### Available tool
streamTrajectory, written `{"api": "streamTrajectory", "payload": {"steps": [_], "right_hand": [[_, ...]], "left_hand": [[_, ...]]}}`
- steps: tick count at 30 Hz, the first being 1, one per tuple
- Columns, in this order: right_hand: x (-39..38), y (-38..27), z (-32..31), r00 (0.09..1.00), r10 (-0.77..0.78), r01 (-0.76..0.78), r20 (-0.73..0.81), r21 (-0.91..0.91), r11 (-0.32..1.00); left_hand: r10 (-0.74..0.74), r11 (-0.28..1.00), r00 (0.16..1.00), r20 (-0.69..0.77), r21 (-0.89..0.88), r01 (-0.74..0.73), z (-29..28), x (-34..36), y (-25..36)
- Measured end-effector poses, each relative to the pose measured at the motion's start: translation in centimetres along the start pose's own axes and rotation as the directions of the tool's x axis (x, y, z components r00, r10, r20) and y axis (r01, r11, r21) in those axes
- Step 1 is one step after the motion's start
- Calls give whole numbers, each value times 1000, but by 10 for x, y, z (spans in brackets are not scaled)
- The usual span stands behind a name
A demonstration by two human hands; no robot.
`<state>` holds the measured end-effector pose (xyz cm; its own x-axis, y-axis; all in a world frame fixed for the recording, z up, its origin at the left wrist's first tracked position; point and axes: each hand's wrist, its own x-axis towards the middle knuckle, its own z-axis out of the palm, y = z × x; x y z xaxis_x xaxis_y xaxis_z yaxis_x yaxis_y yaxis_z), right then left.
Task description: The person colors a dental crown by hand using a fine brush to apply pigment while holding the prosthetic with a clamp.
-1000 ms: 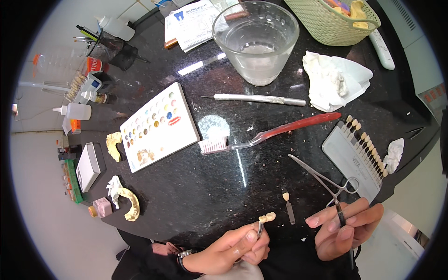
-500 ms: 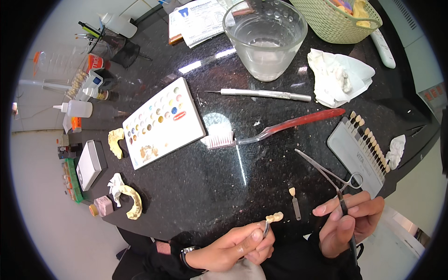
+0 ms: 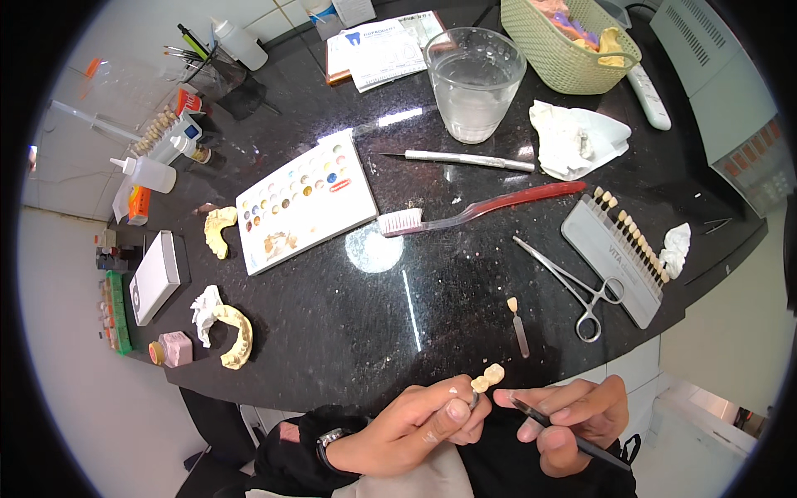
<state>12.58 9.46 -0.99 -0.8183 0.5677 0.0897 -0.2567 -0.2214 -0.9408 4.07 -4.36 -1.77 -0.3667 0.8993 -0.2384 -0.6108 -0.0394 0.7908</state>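
My left hand (image 3: 411, 432) is closed low in the middle, gripping a metal holder (image 3: 474, 400) that shows only as a short curved piece. At its end sits a small cream-coloured dental bridge (image 3: 488, 378), sticking up past my fingers. Just to the right, my right hand (image 3: 581, 419) holds a slim dark-handled tool (image 3: 544, 419) between thumb and fingers, its thin end pointing toward the bridge without touching it. I cannot make out what kind of tip it has. A single tooth shade tab (image 3: 516, 324) lies on the black tabletop above my right hand.
Locking forceps (image 3: 573, 286) lie near the grey shade guide (image 3: 610, 261). A white paint palette (image 3: 311, 212), toothbrush (image 3: 490, 203), craft knife (image 3: 465, 160) and glass of water (image 3: 477, 91) occupy the middle. Plaster dental models (image 3: 238, 336) sit left; crumpled tissue (image 3: 577, 141) lies far right.
My right hand has moved left and down with the dark-handled tool, from beside the forceps to close by the bridge. My left hand still holds the bridge on its holder. The view has shifted slightly.
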Motion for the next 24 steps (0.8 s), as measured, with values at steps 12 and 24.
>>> {"api": "streamTrajectory", "payload": {"steps": [12, 24], "right_hand": [[-24, -6, 17, 993, -111, 111, 43, 9, 994], [-37, -9, 21, 990, -74, 65, 121, 75, 995]], "left_hand": [[133, 974, 991, -20, 187, -127, 7, -28, -6], [237, 934, 971, -25, 282, -220, 6, -43, -12]]}}
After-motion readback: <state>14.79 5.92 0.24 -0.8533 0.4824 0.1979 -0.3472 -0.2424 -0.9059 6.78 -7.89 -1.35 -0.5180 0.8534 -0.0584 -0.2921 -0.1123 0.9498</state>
